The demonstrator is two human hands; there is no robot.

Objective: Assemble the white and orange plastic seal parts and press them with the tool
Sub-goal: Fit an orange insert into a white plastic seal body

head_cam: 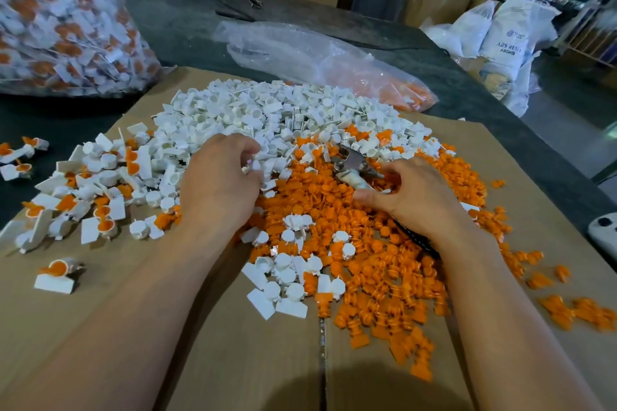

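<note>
White part (252, 166) is pinched by the left hand (218, 178); orange parts (370, 269) are heaped at its 4 o'clock. Tool (354, 166), long axis toward 11 o'clock, is gripped by the right hand (412, 198), judged nearer them.

Cardboard sheet (253, 360) on table (187, 30). Shells (253, 113) heaped far middle, plugs (377, 264) right of them and nearer, tool (354, 165) at their seam under right hand (414, 197); left hand (220, 183) in shells. Joined seals (80, 207) left. Full bag (60, 20) behind left, slack bag (317, 57) behind heaps.
</note>
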